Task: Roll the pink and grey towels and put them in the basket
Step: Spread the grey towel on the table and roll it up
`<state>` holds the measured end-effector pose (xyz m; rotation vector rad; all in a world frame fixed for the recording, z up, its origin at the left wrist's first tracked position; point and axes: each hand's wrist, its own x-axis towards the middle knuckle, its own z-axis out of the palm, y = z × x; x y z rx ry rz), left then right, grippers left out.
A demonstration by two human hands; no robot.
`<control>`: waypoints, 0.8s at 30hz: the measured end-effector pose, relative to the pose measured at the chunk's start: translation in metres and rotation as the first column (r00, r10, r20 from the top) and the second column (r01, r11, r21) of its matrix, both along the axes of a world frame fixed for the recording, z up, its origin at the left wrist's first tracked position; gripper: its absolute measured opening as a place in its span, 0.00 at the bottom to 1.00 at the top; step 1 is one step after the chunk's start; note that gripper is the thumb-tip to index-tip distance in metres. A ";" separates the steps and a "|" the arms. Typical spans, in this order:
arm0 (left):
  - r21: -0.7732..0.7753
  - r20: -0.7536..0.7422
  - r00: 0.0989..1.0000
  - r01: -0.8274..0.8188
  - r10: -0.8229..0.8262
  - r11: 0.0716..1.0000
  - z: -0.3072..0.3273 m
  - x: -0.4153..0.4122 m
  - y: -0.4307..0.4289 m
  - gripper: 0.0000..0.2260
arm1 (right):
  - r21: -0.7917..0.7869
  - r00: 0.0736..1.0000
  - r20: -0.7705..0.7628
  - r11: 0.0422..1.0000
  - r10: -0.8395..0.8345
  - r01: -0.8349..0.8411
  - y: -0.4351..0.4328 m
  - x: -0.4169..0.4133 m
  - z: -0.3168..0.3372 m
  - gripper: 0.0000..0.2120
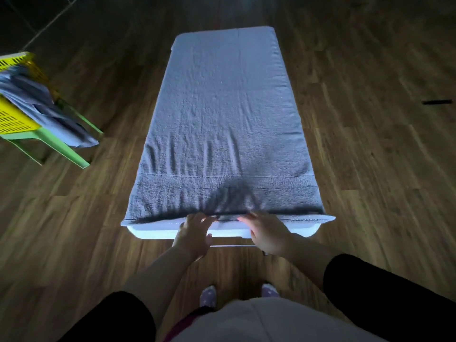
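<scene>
The grey towel (222, 114) lies spread flat, lengthwise, over a narrow white tabletop (153, 232). It covers almost the whole surface, and its banded hem sits along the near edge. It is not rolled at all yet, so the step in hand looks like the very start of the first roll.

The left hand (195, 233) and the right hand (267, 234) meet that hem near its middle, close together. The fingers (209, 218) reach forward fairly straight, with their tips on or just under the edge. Creases fan out from that spot, so the cloth seems to be gathered there. The tips are blurred and the thumbs hidden, so I cannot tell whether either hand pinches the hem or only touches it.

The next move probably calls for turning the hem over on itself and keeping that first turn tight. The hands may need to spread toward the corners so the roll runs straight up the table rather than coning.

The yellow basket (12, 119) stands well apart to the left on a green plastic chair (61, 149). A bluish-grey cloth (37, 99) hangs over its rim. No pink towel can be made out. The table and chair stand on a wooden floor (370, 144).
</scene>
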<state>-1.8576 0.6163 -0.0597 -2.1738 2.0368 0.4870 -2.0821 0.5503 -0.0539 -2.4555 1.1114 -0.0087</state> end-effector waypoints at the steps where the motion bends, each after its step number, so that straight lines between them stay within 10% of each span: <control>1: 0.002 0.009 1.000 -0.015 0.015 1.000 0.001 0.008 0.005 0.25 | 0.000 0.999 -0.036 1.000 0.004 -0.004 0.005 0.013 0.001 0.24; 8: -0.039 -0.016 0.989 -0.145 0.144 0.989 -0.003 0.090 0.034 0.27 | 0.025 0.927 -0.359 0.991 -0.112 0.130 0.027 0.064 0.007 0.31; 24: -0.118 -0.183 0.954 -0.261 0.238 0.958 -0.007 0.231 0.029 0.11 | 0.112 0.802 -0.456 0.869 -0.386 0.482 0.034 0.104 0.004 0.25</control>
